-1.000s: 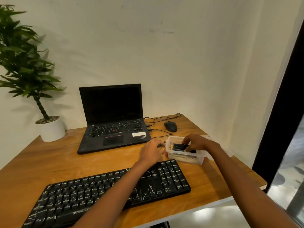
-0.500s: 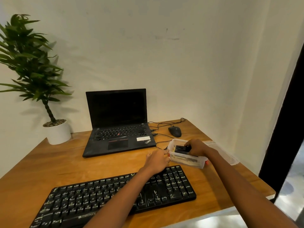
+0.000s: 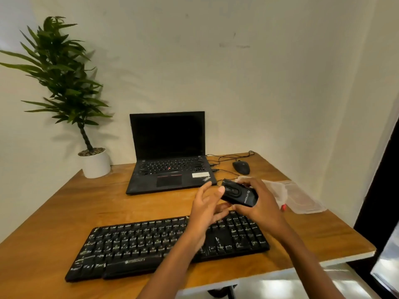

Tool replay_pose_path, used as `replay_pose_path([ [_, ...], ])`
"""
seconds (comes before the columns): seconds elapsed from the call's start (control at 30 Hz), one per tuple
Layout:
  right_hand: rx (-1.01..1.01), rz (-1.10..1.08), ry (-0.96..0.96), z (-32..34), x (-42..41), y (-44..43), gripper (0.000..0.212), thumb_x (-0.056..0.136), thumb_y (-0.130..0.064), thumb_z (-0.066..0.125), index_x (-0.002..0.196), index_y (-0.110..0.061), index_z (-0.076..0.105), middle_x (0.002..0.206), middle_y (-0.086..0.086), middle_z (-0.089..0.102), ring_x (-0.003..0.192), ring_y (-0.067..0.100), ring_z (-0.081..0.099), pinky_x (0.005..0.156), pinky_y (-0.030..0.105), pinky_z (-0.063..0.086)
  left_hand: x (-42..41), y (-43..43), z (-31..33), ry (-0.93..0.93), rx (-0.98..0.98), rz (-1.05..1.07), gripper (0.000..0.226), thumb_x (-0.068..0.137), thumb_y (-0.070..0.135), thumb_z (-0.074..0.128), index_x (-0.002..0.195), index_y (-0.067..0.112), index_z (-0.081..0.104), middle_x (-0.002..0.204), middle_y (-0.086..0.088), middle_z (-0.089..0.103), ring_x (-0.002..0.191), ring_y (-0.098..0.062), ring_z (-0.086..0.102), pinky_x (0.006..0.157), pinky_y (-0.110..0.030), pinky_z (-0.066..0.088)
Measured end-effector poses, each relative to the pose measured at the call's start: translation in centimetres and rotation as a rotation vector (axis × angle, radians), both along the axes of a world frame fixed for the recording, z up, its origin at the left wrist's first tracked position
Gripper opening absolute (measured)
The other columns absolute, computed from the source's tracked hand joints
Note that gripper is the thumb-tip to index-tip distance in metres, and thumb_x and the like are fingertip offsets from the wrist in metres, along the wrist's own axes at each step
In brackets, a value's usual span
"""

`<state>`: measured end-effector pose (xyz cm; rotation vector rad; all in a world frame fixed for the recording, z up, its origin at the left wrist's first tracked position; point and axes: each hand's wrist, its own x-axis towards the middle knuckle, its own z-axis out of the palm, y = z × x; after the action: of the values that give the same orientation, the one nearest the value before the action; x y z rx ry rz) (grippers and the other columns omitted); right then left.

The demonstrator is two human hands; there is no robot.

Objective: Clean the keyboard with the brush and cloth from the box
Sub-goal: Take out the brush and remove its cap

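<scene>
A black keyboard (image 3: 151,242) lies along the desk's front edge. Above its right end my right hand (image 3: 261,203) grips a flat black packet (image 3: 239,194) with white print, lifted clear of the box. My left hand (image 3: 207,203) is beside the packet with fingers spread; its thumb tip touches the packet's left end. The clear plastic box (image 3: 278,190) stands behind my right hand and is mostly hidden by it. I cannot make out a brush or a cloth on their own.
An open black laptop (image 3: 170,169) stands at the back centre, with a wired black mouse (image 3: 241,167) and cables to its right. The clear box lid (image 3: 302,197) lies at the right edge. A potted plant (image 3: 95,162) fills the back left corner.
My right hand has lifted the black packet out of the box and brought it toward me over the keyboard. My left hand left the box's side and rose to meet the packet.
</scene>
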<state>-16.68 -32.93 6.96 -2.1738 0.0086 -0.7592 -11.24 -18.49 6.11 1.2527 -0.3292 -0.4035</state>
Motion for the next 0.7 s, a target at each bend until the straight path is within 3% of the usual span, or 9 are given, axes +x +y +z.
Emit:
replay_pose_path([
  [0.1,0.126,0.025,-0.123,-2.3,-1.8,4.5,0.048,0.061,-0.037,0.073,0.102,-0.041,0.048,0.104,-0.020,0.051,0.098,-0.008,0.051,0.077,0.005,0.041,-2.8,1.6,-2.0,0.113,-0.086,0.031,0.045,0.081,0.026,0.068,0.123,0.019,0.052,0.109,-0.007,0.070,0.093,-0.019,0.070,0.080,-0.035,0.057],
  [0.17,0.144,-0.048,-0.186,-4.5,-2.1,6.5,0.047,0.063,-0.041,0.066,0.106,-0.043,0.046,0.105,-0.021,0.049,0.101,-0.014,0.047,0.080,0.002,0.037,-3.8,2.2,-3.1,0.114,-0.083,0.049,0.033,0.085,0.019,0.066,0.117,0.015,0.058,0.103,-0.005,0.072,0.093,-0.017,0.070,0.077,-0.032,0.057],
  [0.27,0.149,-0.181,-0.168,-7.3,-2.4,8.4,0.063,0.065,-0.051,0.053,0.123,-0.026,0.051,0.112,-0.006,0.048,0.101,0.000,0.048,0.076,0.007,0.039,-4.7,3.3,-3.9,0.073,-0.026,0.068,0.031,0.087,0.012,0.065,0.117,0.011,0.058,0.097,-0.008,0.073,0.089,-0.018,0.071,0.070,-0.027,0.056],
  [0.33,0.141,-0.223,-0.141,-8.4,-2.8,9.0,0.071,0.065,-0.053,0.049,0.126,-0.017,0.052,0.115,-0.002,0.045,0.100,0.008,0.049,0.069,0.006,0.040,-5.2,4.0,-4.3,0.032,0.011,0.064,0.028,0.087,0.009,0.064,0.114,0.012,0.058,0.091,-0.006,0.073,0.082,-0.015,0.071,0.065,-0.022,0.055],
  [0.47,0.142,-0.243,-0.126,-9.2,-3.4,9.7,0.065,0.066,-0.052,0.049,0.118,-0.013,0.053,0.106,-0.001,0.048,0.089,0.009,0.053,0.060,0.010,0.041,-5.8,4.5,-4.7,-0.045,0.028,0.066,0.029,0.084,0.001,0.066,0.108,0.015,0.057,0.086,-0.001,0.072,0.079,-0.008,0.071,0.063,-0.017,0.052],
  [0.7,0.118,-0.216,-0.055,-10.2,-3.5,9.4,0.058,0.061,-0.054,0.050,0.109,-0.020,0.049,0.099,-0.003,0.057,0.084,0.008,0.056,0.061,0.014,0.044,-5.4,4.6,-6.2,-0.121,0.076,0.132,0.029,0.082,-0.001,0.068,0.107,0.010,0.058,0.081,-0.002,0.072,0.077,-0.013,0.072,0.062,-0.021,0.055],
])
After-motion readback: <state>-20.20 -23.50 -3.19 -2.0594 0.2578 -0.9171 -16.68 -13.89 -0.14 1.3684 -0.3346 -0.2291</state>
